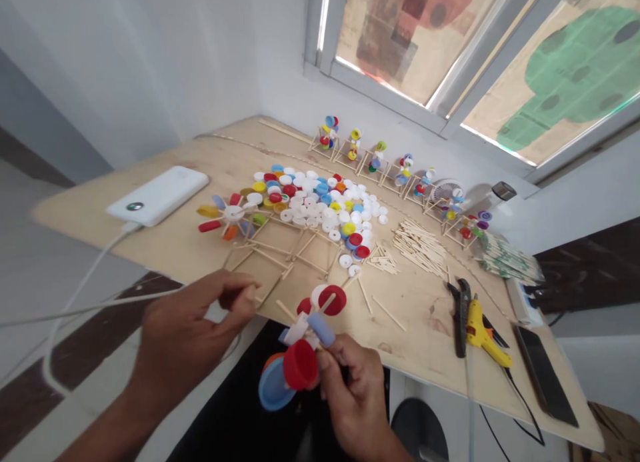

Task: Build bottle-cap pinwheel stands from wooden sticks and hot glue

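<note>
My right hand [357, 389] pinches a bottle-cap pinwheel [300, 329] above my lap at the table's front edge. Red, blue and white caps sit around its hub, with thin sticks showing between them. To the left, my left hand [195, 329] is raised with thumb and forefinger pressed together; whatever they may hold is too small to make out. Just beyond it lie stick frames [273, 245]. Another cap pinwheel [233, 213] with coloured caps rests at the left end of these frames.
Loose bottle caps [315, 199] cover the table's middle. Wooden sticks [419, 245] lie to their right. Several finished pinwheels on stands [377, 159] line the back. A white power bank [157, 195], yellow glue gun [485, 332], black glue gun [461, 315] and phone [545, 375] flank the work area.
</note>
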Demonstrator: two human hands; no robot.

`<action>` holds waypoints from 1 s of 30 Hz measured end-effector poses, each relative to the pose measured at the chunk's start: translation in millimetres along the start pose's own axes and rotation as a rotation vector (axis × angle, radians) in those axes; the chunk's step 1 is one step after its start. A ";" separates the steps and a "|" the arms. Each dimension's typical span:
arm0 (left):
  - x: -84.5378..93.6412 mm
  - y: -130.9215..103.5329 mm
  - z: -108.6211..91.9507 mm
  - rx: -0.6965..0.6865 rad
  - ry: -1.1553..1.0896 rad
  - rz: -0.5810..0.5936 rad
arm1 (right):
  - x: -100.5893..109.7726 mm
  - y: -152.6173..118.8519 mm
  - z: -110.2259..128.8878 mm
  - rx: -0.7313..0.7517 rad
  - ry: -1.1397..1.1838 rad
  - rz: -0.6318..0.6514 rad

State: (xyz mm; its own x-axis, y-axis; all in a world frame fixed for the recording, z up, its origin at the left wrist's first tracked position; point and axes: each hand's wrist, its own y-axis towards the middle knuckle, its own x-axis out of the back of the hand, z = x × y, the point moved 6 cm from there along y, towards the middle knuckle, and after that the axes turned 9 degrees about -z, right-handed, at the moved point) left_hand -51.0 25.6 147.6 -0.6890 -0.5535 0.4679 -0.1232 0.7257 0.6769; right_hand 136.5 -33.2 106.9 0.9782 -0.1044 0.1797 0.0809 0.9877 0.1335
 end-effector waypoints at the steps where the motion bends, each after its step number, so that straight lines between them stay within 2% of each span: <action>1: 0.6 0.3 2.6 0.020 0.005 0.005 | 0.6 -0.7 -2.4 -0.028 0.019 0.002; 8: -5.9 -9.2 -6.2 -0.001 -0.156 0.318 | 1.6 -1.3 -9.4 -0.140 0.096 0.001; 11: -3.8 -15.4 0.3 0.004 -0.144 0.372 | -0.2 -0.7 -11.9 -0.190 0.139 0.018; 14: -3.0 -19.5 12.1 0.030 -0.127 0.363 | -1.2 0.2 -14.0 -0.212 0.166 0.016; 17: -6.2 -22.9 19.5 0.060 -0.161 0.375 | 0.1 2.9 -10.9 -0.172 0.155 0.005; 23: -10.0 -37.7 44.1 0.264 -0.110 0.442 | 7.6 19.5 14.4 0.049 0.042 -0.021; 25: -6.7 -41.3 53.8 0.322 -0.082 0.409 | 7.4 27.6 23.7 0.131 -0.039 -0.030; 27: -1.3 -42.0 64.0 0.420 -0.066 0.308 | 4.8 36.7 32.0 0.217 -0.138 -0.044; 30: 0.7 -42.0 74.6 0.656 -0.205 0.142 | -3.3 51.2 43.4 0.364 -0.281 -0.075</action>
State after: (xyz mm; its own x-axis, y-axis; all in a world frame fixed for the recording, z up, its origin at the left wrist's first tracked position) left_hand -99.6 25.2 77.1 -0.8431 -0.3939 0.3660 -0.3833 0.9177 0.1045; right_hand 129.1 12.8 155.5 0.8781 -0.2512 0.4071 0.0280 0.8766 0.4804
